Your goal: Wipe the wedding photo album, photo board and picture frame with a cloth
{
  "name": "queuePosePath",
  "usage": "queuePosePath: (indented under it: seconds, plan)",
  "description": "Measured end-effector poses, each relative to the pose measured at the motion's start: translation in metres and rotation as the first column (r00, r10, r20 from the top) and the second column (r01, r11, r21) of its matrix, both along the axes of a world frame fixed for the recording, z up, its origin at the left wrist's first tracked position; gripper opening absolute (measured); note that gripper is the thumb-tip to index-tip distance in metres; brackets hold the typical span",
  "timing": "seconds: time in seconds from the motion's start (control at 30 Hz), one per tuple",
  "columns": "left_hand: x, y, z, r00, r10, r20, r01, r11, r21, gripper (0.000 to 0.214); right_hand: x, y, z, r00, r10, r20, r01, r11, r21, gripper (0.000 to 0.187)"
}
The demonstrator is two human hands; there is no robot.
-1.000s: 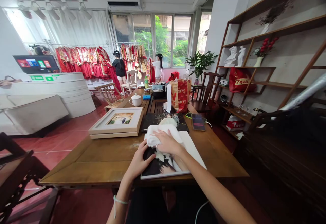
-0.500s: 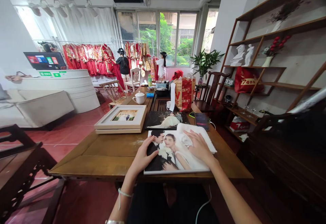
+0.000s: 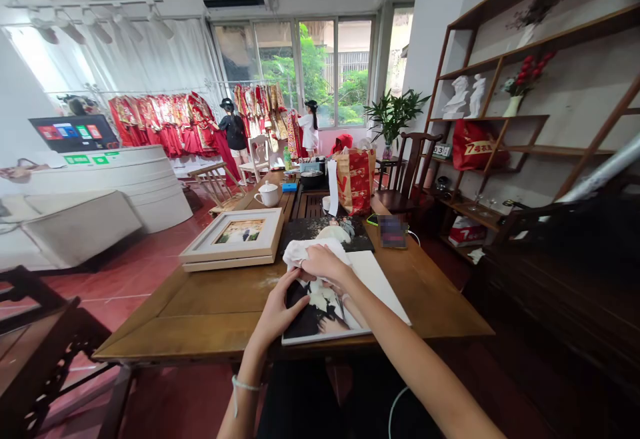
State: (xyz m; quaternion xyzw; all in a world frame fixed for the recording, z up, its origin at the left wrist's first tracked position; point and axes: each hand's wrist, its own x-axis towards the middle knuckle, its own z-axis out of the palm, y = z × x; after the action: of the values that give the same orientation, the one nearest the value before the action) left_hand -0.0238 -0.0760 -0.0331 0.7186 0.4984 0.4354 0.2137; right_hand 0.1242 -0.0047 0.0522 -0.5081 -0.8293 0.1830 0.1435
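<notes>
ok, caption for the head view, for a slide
Wedding photo panel on a wooden table: right hand on a white cloth over it, left hand at its left edge.

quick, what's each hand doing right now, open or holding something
Left hand: open, thumb spread, on the photo print.
Right hand: on the white cloth; gripping or just pressing, cannot tell.

The cloth (image 3: pixel 300 252) looks soft and fluffy, the photo panel (image 3: pixel 318 306) beneath it smooth. The surface (image 3: pixel 200 316) is brown wood with a low sheen (a pale smear dulls one patch). The picture frame (image 3: pixel 233 258) looks matt, pale wood; the lidded cup (image 3: pixel 269 194), glossy ceramic; the floor (image 3: pixel 113 286), shiny tile.
</notes>
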Motion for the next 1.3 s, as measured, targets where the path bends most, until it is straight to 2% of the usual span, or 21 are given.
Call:
queuePosePath:
  seconds: [0.1, 0.3, 0.4, 0.5, 0.6, 0.67, 0.77, 0.83, 0.87, 0.97, 1.03, 1.17, 1.23, 1.3]
  plan:
    - [-0.001, 0.001, 0.0, 1.0, -0.01, 0.009, 0.01, 1.0, -0.027, 0.055, 0.01, -0.003, -0.003, 0.999, -0.03, 0.023, 0.029, 0.999, 0.037, 0.032]
    - [0.001, -0.002, 0.007, 1.0, -0.018, 0.011, 0.018, 0.999, -0.038, 0.052, 0.067, -0.016, -0.014, 0.977, -0.202, 0.065, 0.196, 0.976, 0.093, 0.051]
    - [0.003, -0.003, 0.008, 1.0, 0.007, 0.029, -0.006, 0.999, -0.047, 0.044, 0.069, -0.035, -0.02, 0.972, -0.221, 0.076, 0.212, 0.971, 0.11, 0.056]
    - [0.004, -0.004, 0.008, 0.997, 0.025, 0.078, -0.02, 0.997, -0.075, 0.041, 0.053, -0.065, -0.027, 0.99, -0.113, 0.089, 0.103, 0.989, 0.111, 0.06]
    - [0.005, -0.006, 0.009, 0.992, 0.036, 0.12, -0.025, 0.995, -0.092, 0.042, 0.042, -0.098, -0.029, 0.992, 0.093, 0.087, -0.103, 0.988, 0.116, 0.07]
    - [0.005, -0.006, 0.008, 0.99, 0.036, 0.136, -0.023, 0.995, -0.096, 0.043, 0.047, -0.116, -0.025, 0.974, 0.219, 0.061, -0.224, 0.971, 0.087, 0.074]
    - [0.003, -0.005, 0.006, 0.994, 0.018, 0.11, -0.008, 0.996, -0.088, 0.044, 0.074, -0.129, -0.016, 0.929, 0.369, -0.013, -0.369, 0.929, -0.01, 0.074]
    - [0.002, -0.004, 0.004, 0.997, 0.008, 0.075, -0.003, 0.998, -0.069, 0.045, 0.099, -0.126, -0.013, 0.922, 0.386, -0.046, -0.388, 0.92, -0.05, 0.074]
    - [0.001, -0.003, 0.003, 0.998, 0.006, 0.06, -0.003, 0.998, -0.06, 0.045, 0.111, -0.121, -0.013, 0.934, 0.354, -0.048, -0.357, 0.932, -0.057, 0.076]
    - [0.001, -0.002, 0.002, 0.999, 0.004, 0.039, -0.003, 0.999, -0.042, 0.044, 0.136, -0.096, -0.019, 0.985, 0.171, -0.002, -0.171, 0.985, -0.03, 0.079]
    - [0.001, -0.002, 0.002, 0.999, 0.003, 0.038, -0.001, 0.999, -0.039, 0.043, 0.139, -0.076, -0.022, 0.996, 0.076, 0.048, -0.076, 0.997, -0.009, 0.077]
    - [0.001, -0.002, 0.004, 0.999, 0.004, 0.045, -0.002, 0.998, -0.055, 0.043, 0.11, -0.049, -0.017, 0.989, -0.01, 0.146, 0.009, 1.0, 0.005, 0.068]
    - [0.0, -0.002, 0.006, 0.997, 0.003, 0.073, 0.003, 0.997, -0.073, 0.043, 0.083, -0.051, -0.015, 0.986, -0.009, 0.168, 0.006, 1.0, 0.019, 0.066]
    - [0.0, -0.003, 0.009, 0.992, 0.003, 0.126, 0.009, 0.995, -0.096, 0.044, 0.056, -0.065, -0.014, 0.986, 0.046, 0.163, -0.055, 0.997, 0.053, 0.066]
